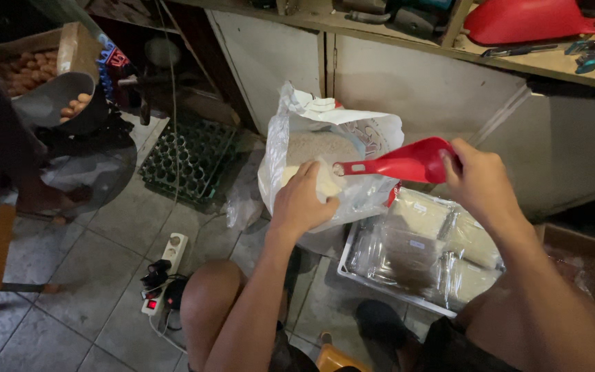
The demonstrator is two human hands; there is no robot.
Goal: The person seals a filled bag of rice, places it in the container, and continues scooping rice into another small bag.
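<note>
A red scoop [408,162] is gripped by the right hand [480,180] above the open rice sack [325,148]; the small clear bag [325,186] before it is clenched by the left hand [303,201]. Filling appears underway; careful tipping is called for.

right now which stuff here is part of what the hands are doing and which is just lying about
In use:
- left hand holding a small clear bag
- right hand holding the red scoop
- big rice sack

Lying about:
- tray of packed bags
- egg tray
- power strip
</note>
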